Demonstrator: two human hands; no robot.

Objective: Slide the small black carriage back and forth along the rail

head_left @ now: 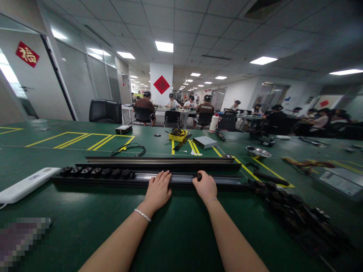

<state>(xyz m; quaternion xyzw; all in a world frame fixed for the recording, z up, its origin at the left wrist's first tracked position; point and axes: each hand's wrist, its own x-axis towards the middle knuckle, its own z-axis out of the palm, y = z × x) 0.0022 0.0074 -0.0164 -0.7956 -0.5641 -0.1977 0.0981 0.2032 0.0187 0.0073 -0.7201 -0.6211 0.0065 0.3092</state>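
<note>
A long black track rail (pixel 181 180) with a pale shiny channel lies crosswise before me. Several black blocky modules (pixel 96 172) sit in a row in its left part. My left hand (pixel 159 189) rests over the middle of the rail, fingers laid flat across the channel. Farther right, my right hand (pixel 206 187) is closed on a small black module (pixel 199 176) at the channel; the fingers partly cover it. Just behind runs a second dark rail (pixel 159 160). A heap of similar black pieces (pixel 300 211), blurred, lies at the right.
A white power strip (pixel 31 183) lies left of the rail, near a pixelated flat object (pixel 22 241). Behind are a black cable (pixel 136 151), a yellow box (pixel 178 136), a grey metal box (pixel 204 142) and a steel bowl (pixel 258 152). People sit at tables in the background.
</note>
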